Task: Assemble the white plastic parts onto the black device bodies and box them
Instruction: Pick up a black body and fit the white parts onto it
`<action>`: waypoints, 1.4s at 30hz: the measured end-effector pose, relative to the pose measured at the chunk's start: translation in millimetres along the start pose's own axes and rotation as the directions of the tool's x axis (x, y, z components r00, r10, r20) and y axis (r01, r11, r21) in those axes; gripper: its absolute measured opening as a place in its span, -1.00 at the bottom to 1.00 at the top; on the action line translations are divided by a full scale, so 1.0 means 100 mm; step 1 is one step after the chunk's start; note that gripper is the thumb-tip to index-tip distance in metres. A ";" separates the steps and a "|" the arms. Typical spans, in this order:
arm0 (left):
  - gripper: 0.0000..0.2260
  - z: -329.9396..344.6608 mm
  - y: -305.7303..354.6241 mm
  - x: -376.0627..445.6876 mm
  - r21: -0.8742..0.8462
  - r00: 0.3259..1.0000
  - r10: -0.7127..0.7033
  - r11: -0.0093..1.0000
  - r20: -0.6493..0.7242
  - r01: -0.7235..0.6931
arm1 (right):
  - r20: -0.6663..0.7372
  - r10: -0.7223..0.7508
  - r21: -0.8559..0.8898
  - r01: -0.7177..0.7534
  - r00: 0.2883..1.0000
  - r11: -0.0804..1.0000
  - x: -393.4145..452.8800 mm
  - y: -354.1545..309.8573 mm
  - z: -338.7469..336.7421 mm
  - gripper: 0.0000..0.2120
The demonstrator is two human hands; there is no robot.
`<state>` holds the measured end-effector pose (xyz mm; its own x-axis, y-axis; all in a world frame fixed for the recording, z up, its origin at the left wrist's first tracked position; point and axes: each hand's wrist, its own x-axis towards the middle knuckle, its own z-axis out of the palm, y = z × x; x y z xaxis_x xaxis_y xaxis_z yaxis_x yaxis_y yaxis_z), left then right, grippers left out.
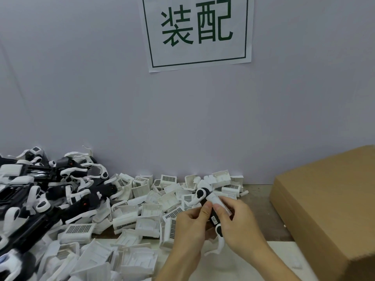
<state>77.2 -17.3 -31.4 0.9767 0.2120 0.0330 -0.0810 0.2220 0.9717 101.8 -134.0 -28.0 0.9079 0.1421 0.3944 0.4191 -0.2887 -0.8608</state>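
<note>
Cardboard box (324, 209), right of frame, shows only closed brown faces — contents cannot be told. Left of frame: heap of black device bodies (40, 191); centre: spread of loose white plastic parts (140, 201) on the desk (257, 201). Much assembly evidently remains. Lower centre: left hand (192, 222) and right hand (236, 221) both grip one black body (209, 207) — long axis tilted, head toward upper left.
</note>
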 end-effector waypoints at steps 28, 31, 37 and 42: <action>-0.73 -0.09 0.15 0.02 -0.327 0.974 -0.091 0.945 -0.207 0.018 | -0.093 0.251 -0.200 -0.265 0.963 0.943 0.08 0.28 -0.39 -0.72; -0.66 -0.14 0.12 0.11 -0.439 0.933 -0.081 0.894 -0.349 -0.086 | -0.111 0.224 -0.367 -0.250 0.968 0.896 0.06 0.25 -0.26 -0.48; -0.79 -0.21 0.10 0.14 -0.267 0.771 0.056 0.920 -0.635 -0.287 | 0.023 0.157 -0.480 -0.127 0.987 0.868 0.01 0.27 -0.15 -0.66; -0.73 -0.20 0.08 0.14 -0.198 0.757 0.099 0.936 -0.646 -0.291 | 0.102 0.139 -0.599 -0.051 0.985 0.799 -0.01 0.30 -0.15 -0.53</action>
<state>86.2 6.4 -27.3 0.6033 0.7970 -0.0304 -0.3990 0.3346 0.8537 113.2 -157.0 -49.5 0.9517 0.1967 0.2358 0.2940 -0.8052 -0.5150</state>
